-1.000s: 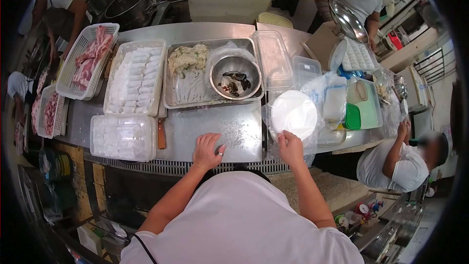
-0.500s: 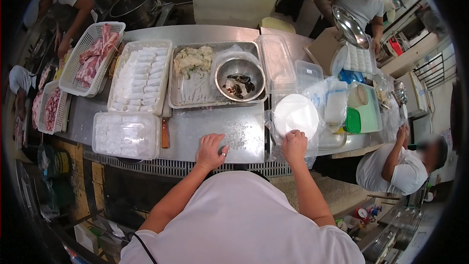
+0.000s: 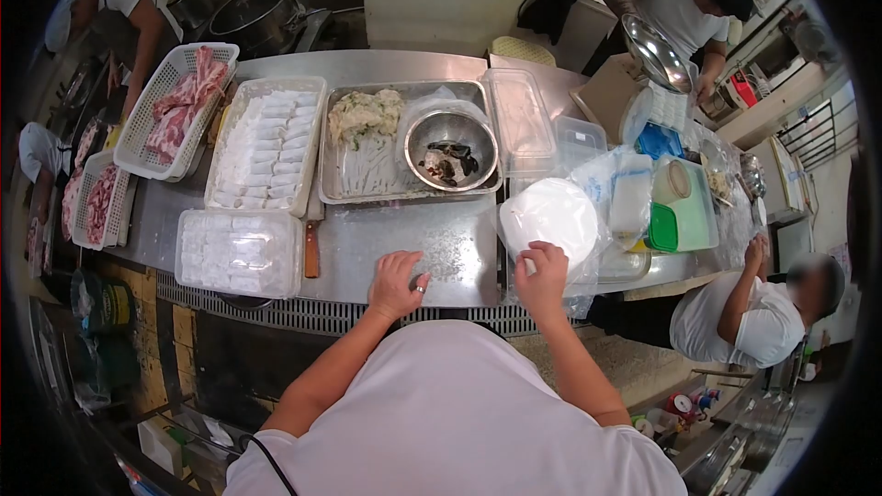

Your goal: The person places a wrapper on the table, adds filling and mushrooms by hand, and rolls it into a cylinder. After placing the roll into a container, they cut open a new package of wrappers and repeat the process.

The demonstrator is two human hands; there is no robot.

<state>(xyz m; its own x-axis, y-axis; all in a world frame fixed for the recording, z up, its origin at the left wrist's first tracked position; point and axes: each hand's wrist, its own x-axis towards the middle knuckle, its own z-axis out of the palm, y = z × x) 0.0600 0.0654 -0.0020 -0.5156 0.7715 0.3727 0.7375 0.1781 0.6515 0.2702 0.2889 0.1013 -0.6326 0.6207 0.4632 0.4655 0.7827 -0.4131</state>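
Observation:
My left hand [image 3: 398, 285] rests on the steel table [image 3: 395, 230] with its fingers stretched out and nothing in it. A ring shows on one finger. Further right, my right hand [image 3: 542, 277] pinches the near edge of a thin white round wrapper [image 3: 549, 219], which lies over a stack on clear plastic. How many sheets are in the pinch cannot be made out. Beyond my hands, a metal tray [image 3: 358, 186] holds a pale chopped filling [image 3: 366, 117] and a steel bowl [image 3: 450, 119] with dark pieces inside.
Left stand a tub of white rolls [image 3: 276, 138], a lidded box [image 3: 237, 253], a knife handle [image 3: 311, 250] and baskets of raw meat [image 3: 179, 124]. Right are clear containers [image 3: 522, 110] and a green lid [image 3: 662, 227]. Co-workers stand around, one holding a metal bowl [image 3: 657, 53].
My right hand has moved slightly left and nearer to me, and the top wrapper's outline has shifted left with it. My left hand has stayed in place.

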